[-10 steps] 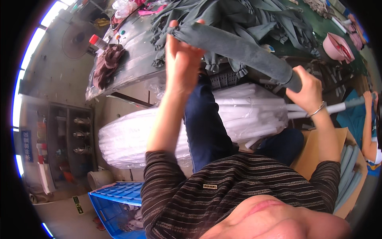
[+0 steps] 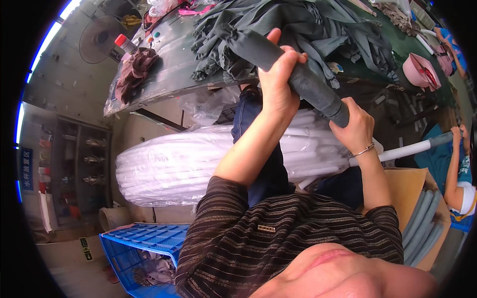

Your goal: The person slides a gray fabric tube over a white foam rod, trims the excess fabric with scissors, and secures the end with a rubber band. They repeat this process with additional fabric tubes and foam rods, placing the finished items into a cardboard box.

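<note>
A grey-green fabric-covered tube [image 2: 318, 92] slants across the front of the table, from upper left down to lower right. My left hand [image 2: 280, 84] is wrapped round its middle, thumb pointing up. My right hand [image 2: 355, 126] grips its lower right end, a bracelet on that wrist. The cloth at the far end looks gathered and frilled. Whatever lies inside the cloth is hidden. Behind it, a heap of matching grey-green fabric sleeves [image 2: 268, 17] covers much of the tabletop.
Under the table [image 2: 174, 64] lies a plastic-wrapped bundle of white tubes [image 2: 198, 164]. A cardboard box [image 2: 405, 184] at my right holds grey-green tubes. A blue crate [image 2: 144, 231] stands at lower left, a pink basin [image 2: 415, 72] at far right. Another person's hands [image 2: 459, 134] hold a partly covered tube.
My left hand has slid from the tube's far upper end down to its middle. My right hand, still on the near end, has moved left and slightly down.
</note>
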Available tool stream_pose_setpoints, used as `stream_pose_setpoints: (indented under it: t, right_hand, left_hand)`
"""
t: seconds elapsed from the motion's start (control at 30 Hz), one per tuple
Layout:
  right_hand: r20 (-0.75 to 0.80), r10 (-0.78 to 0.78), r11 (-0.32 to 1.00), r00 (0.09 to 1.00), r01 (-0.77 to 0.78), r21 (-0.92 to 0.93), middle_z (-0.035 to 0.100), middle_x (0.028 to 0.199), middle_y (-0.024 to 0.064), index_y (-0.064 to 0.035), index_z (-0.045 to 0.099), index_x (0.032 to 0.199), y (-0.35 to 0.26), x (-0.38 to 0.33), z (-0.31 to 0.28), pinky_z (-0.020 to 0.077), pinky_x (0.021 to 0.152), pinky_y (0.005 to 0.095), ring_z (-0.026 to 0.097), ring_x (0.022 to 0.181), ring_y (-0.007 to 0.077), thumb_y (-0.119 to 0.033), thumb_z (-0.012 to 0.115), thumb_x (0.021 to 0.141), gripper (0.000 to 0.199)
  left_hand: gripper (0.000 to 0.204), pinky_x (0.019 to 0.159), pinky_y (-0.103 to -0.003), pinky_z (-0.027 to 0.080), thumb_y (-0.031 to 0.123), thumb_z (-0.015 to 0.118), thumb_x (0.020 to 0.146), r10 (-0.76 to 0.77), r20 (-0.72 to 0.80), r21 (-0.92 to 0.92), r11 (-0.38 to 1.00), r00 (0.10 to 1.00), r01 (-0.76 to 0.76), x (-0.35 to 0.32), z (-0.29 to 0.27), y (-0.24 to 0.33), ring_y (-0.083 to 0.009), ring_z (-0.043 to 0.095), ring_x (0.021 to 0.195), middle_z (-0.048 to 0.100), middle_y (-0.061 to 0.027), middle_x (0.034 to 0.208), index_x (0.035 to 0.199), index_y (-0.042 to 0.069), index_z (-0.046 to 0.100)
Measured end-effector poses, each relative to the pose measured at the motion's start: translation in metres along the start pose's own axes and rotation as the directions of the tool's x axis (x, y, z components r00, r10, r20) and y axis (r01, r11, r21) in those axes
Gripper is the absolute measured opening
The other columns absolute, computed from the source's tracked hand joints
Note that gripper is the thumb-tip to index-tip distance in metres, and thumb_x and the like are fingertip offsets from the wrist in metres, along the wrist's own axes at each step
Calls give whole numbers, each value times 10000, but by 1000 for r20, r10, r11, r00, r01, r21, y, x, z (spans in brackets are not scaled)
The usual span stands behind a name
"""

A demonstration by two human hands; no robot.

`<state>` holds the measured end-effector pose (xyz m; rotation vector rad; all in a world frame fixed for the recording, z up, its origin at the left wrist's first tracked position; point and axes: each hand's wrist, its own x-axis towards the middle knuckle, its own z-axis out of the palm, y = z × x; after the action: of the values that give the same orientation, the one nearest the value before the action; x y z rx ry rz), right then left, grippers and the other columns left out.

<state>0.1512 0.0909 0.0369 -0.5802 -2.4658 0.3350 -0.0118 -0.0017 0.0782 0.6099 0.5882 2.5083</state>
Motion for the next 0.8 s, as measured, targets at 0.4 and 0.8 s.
stream_pose_setpoints:
  t: [0.4,0.8]
  right_hand:
    - [-42,36,996,998,-39,-77,626,782,132,-91,541,930,13,10,-6,481,651,426,613,755,356,-135,739,600,388]
    - [0,-8,992,1000,8,-130,643,823,98,-80,517,938,16,20,6,498,642,386,638,769,306,-172,783,596,443]
  left_hand:
    - [369,976,-466,404,125,648,795,-128,204,55,991,971,119,23,-21,-8,-246,559,972,589,-67,939,1118,74,477]
    - [209,896,-433,458,78,627,802,-216,84,-164,960,973,228,36,-26,-17,-180,589,756,587,-32,811,963,111,499]
